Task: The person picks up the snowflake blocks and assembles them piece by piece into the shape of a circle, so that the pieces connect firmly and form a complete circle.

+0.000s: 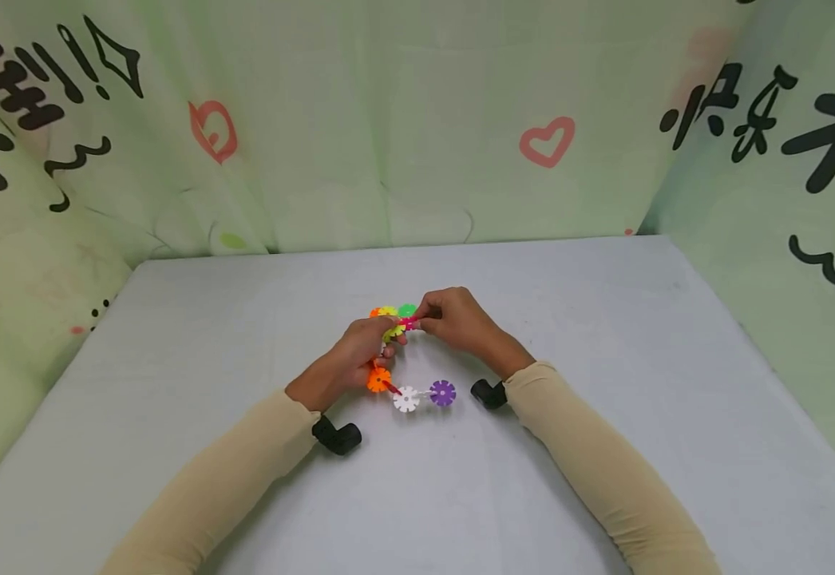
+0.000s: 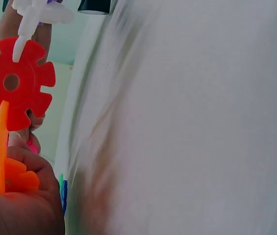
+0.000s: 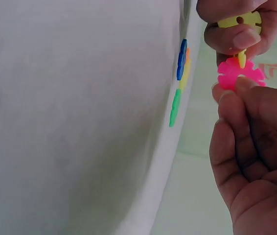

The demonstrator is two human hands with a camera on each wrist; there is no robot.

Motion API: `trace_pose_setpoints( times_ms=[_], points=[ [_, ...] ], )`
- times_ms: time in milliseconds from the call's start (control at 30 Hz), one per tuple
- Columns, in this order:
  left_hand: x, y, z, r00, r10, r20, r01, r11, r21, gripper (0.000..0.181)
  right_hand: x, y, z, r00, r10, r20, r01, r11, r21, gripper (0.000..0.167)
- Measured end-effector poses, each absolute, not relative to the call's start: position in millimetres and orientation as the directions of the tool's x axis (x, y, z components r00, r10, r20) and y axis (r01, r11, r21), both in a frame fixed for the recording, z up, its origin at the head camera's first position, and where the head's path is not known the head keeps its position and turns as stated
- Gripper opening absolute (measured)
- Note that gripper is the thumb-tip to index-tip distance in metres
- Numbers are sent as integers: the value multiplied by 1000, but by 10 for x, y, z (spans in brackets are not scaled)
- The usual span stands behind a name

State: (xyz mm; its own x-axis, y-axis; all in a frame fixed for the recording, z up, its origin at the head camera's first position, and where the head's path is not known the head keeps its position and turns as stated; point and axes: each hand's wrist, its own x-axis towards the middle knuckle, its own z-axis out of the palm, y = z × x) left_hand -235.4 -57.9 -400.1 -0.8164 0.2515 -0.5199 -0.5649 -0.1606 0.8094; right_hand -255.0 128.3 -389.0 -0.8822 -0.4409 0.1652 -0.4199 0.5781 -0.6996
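Notched plastic snowflake discs are joined edge to edge in a chain. My left hand (image 1: 353,353) grips its upper part, fingers curled round a yellow disc (image 3: 251,20). My right hand (image 1: 461,321) pinches a pink disc (image 3: 229,73) between thumb and forefinger. The pink disc's rim meets a yellow piece seen edge-on, just below the left fingers; whether they are fully locked I cannot tell. From the left hand hang an orange disc (image 1: 379,380), a red disc (image 2: 30,95), a white disc (image 1: 406,399) and, at the end, a purple disc (image 1: 443,393).
Loose discs lie on the white-covered table (image 1: 568,479) just beyond the hands: a green disc (image 1: 407,310), a yellow disc (image 1: 387,310), a blue disc (image 3: 181,59) and an orange one. A pale green printed curtain (image 1: 389,120) stands behind the table and along both sides.
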Motion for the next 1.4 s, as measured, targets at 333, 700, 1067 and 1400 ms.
trace_pose_setpoints(
  times_ms=[333, 700, 1067, 1400],
  points=[
    [-2351, -542, -3961, -803, 267, -532, -579, -142, 803, 35, -2581, 1341, -3864, -898, -425, 110, -359, 568, -741, 4],
    [-2369, -604, -3962, -803, 262, -535, -580, -138, 803, 36, -2677, 1352, -3840, -899, -434, 50, -337, 617, -711, 11],
    [-2350, -643, -3988, -804, 309, -507, -553, -79, 829, 41, -2868, 1275, -3894, -902, -425, -78, -242, 647, -723, 28],
    [-2334, -641, -4009, -811, 360, -461, -521, -86, 850, 43, -2999, 1156, -3978, -907, -400, -130, -244, 752, -613, 36]
  ],
)
